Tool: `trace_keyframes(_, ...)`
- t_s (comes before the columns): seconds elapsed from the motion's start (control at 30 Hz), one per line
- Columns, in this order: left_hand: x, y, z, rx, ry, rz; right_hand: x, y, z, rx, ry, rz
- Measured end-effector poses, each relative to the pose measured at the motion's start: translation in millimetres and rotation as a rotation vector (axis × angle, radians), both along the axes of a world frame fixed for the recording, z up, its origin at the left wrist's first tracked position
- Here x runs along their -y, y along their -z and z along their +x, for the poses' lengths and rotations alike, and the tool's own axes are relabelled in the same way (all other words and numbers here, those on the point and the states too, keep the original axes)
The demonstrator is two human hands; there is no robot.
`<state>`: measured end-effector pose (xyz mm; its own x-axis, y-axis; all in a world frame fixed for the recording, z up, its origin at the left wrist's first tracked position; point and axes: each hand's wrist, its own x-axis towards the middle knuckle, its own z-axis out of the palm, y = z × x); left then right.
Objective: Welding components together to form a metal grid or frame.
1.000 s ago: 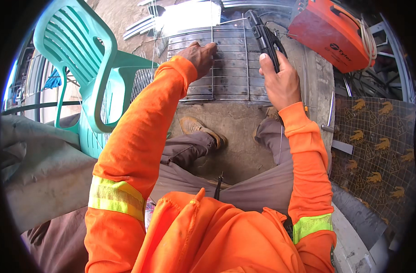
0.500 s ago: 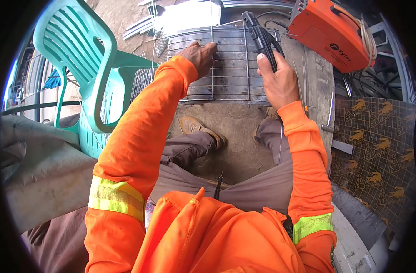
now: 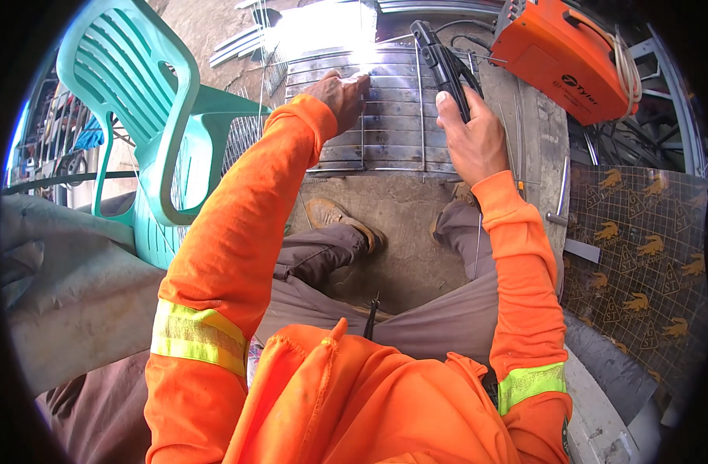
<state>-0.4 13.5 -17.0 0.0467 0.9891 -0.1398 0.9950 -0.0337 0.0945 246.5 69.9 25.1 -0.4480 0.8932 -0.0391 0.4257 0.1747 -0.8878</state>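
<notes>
My right hand (image 3: 478,141) is wrapped round a black welding electrode holder (image 3: 442,66). At the far edge of a metal grid glows a bright white welding arc (image 3: 365,56). The grid's thin metal rods (image 3: 423,127) cross over a panel of flat grey metal slats (image 3: 393,151) in front of me. My left hand (image 3: 340,102) is closed, its fingertips pinching one lengthwise rod just on the near side of the arc. Glare hides the electrode's tip and the joint there.
A green plastic chair (image 3: 129,93) stands at left, beside wire mesh (image 3: 242,143). An orange welding machine (image 3: 559,58) sits at far right. A hammer (image 3: 559,205) lies on the right, next to patterned dark sheets (image 3: 640,255). Metal strips (image 3: 236,46) lie behind.
A bright arc has lit up at the grid's far edge. The electrode holder has shifted very slightly; both hands stay in nearly the same places.
</notes>
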Motion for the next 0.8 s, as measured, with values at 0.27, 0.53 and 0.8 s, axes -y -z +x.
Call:
trace_keyframes(0.27, 13.8, 12.6, -13.2, -0.028, 0.152, 0.123, 2.0, -0.4, -6.1, -0.006, -0.003, -0.033)
trace_keyframes(0.53, -0.2, 5.6, -0.6, 0.113, -0.1, 0.062, -4.0, 0.0, 1.6, -0.074, 0.041, -0.005)
trace_keyframes(0.8, 0.3, -0.1, 3.3, 0.091, -0.119, 0.011, -4.8, 3.5, 1.1, -0.027, 0.007, -0.044)
